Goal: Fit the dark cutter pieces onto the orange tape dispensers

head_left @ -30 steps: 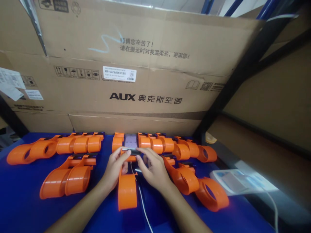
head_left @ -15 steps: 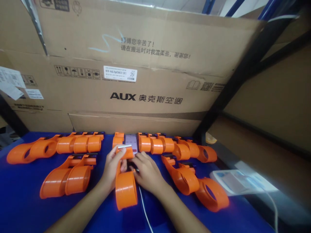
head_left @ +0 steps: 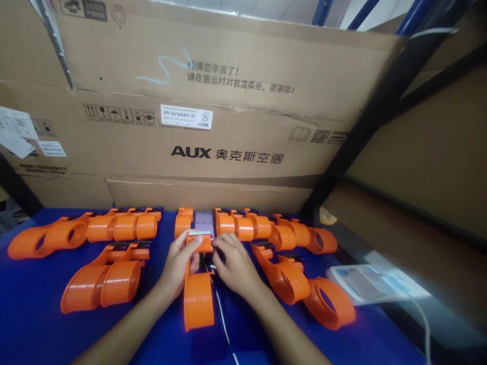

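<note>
one holder (head_left: 199,301): pointed lengthwise at phone (head_left: 204,221), near side
left hand (head_left: 178,259): gripped it
right hand (head_left: 234,264): sat beside it, grasp unclear

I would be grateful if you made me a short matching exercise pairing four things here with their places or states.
Things:
1. Left hand
2. Phone
3. Cardboard
4. Middle white cable

Places or states:
A. Upright behind the blue surface, printed "AUX"
B. Trailing to the picture's bottom edge
C. Gripping an orange piece
D. Between orange pieces in the back row, screen lit

Right pairs: 1-C, 2-D, 3-A, 4-B
</note>
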`<control>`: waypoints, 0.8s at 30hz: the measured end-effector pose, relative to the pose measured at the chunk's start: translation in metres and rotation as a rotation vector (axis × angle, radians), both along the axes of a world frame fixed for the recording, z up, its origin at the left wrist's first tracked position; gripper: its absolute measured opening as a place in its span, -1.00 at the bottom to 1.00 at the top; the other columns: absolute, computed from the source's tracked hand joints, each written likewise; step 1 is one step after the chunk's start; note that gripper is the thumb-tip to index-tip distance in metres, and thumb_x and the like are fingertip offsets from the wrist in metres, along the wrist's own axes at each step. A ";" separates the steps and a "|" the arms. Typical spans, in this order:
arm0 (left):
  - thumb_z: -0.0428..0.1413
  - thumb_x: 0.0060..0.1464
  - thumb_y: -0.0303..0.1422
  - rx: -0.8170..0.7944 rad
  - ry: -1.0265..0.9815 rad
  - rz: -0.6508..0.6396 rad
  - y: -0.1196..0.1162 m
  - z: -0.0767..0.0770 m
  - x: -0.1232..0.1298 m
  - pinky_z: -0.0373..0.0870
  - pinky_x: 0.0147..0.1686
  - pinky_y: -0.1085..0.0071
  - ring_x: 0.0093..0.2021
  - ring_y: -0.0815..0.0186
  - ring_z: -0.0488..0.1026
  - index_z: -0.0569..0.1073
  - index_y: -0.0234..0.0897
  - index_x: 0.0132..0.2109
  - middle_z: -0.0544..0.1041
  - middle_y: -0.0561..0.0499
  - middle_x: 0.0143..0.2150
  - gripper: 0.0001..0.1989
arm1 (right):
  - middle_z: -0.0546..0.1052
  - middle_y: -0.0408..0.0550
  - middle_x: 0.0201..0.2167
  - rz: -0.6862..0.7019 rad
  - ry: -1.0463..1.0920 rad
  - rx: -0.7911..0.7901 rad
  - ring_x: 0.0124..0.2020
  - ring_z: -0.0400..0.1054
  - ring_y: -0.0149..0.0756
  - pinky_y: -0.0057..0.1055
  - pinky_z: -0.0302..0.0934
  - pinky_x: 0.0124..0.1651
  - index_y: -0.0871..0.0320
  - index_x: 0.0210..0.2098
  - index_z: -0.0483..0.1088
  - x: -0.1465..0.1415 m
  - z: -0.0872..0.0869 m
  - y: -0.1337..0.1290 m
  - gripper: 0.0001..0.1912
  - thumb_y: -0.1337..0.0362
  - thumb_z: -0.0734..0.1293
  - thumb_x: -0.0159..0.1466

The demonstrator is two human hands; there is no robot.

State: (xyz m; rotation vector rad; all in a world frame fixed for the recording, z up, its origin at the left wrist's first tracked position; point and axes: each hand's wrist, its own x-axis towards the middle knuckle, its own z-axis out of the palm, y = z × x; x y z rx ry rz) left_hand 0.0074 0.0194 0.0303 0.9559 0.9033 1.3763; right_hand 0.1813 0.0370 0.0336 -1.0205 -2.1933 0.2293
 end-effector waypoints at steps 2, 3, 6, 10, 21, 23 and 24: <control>0.30 0.07 -0.07 -0.015 0.034 -0.019 0.002 -0.004 0.001 0.07 -0.69 0.56 -0.72 0.51 0.16 0.49 -0.24 -0.22 0.34 0.21 -0.65 -0.66 | 0.55 0.01 -0.17 -0.037 0.068 0.006 -0.10 0.41 -0.11 -0.19 0.31 0.00 0.09 -0.17 0.46 0.004 0.004 0.001 -0.85 0.40 0.26 0.40; 0.30 0.07 -0.07 -0.024 0.052 -0.028 0.003 -0.006 0.002 0.07 -0.70 0.56 -0.73 0.52 0.16 0.51 -0.24 -0.21 0.38 0.19 -0.62 -0.66 | 0.56 0.02 -0.17 -0.055 0.093 0.005 -0.10 0.42 -0.10 -0.18 0.31 0.01 0.08 -0.17 0.47 0.006 0.006 0.001 -0.85 0.37 0.25 0.42; 0.30 0.07 -0.06 -0.051 0.097 -0.059 0.003 -0.011 0.005 0.11 -0.71 0.54 -0.74 0.50 0.26 0.55 -0.26 -0.15 0.51 0.11 -0.52 -0.64 | 0.59 0.02 -0.17 -0.093 0.135 0.002 -0.10 0.45 -0.08 -0.17 0.32 -0.01 0.07 -0.18 0.48 0.009 0.010 0.001 -0.84 0.31 0.25 0.44; 0.27 0.09 -0.02 -0.072 0.119 -0.079 0.001 -0.014 0.008 0.32 -0.62 0.50 -0.60 0.31 0.53 0.54 -0.26 -0.09 0.56 0.03 -0.46 -0.58 | 0.60 0.02 -0.19 -0.103 0.155 -0.001 -0.11 0.47 -0.08 -0.18 0.34 -0.04 0.08 -0.19 0.49 0.009 0.013 -0.001 -0.83 0.29 0.25 0.44; 0.26 0.10 -0.03 -0.060 0.137 -0.046 0.004 -0.014 0.006 0.21 -0.69 0.53 -0.66 0.42 0.42 0.55 -0.25 -0.09 0.54 0.09 -0.45 -0.60 | 0.63 -0.01 -0.17 -0.073 0.214 -0.061 -0.10 0.50 -0.13 -0.21 0.35 -0.02 0.07 -0.13 0.50 0.006 0.019 -0.007 -0.82 0.25 0.25 0.46; 0.26 0.09 -0.02 -0.055 0.140 -0.051 0.004 -0.014 0.006 0.19 -0.70 0.53 -0.67 0.43 0.41 0.56 -0.25 -0.06 0.55 0.08 -0.43 -0.58 | 0.63 -0.01 -0.16 -0.057 0.216 -0.072 -0.08 0.50 -0.12 -0.20 0.35 0.00 0.07 -0.10 0.51 0.006 0.018 -0.006 -0.84 0.24 0.28 0.45; 0.26 0.09 -0.01 -0.053 0.142 -0.054 0.004 -0.014 0.006 0.19 -0.70 0.52 -0.67 0.43 0.40 0.56 -0.25 -0.06 0.56 0.07 -0.42 -0.57 | 0.63 0.00 -0.16 -0.047 0.213 -0.080 -0.08 0.50 -0.11 -0.19 0.36 0.00 0.06 -0.09 0.52 0.006 0.017 -0.005 -0.84 0.23 0.30 0.43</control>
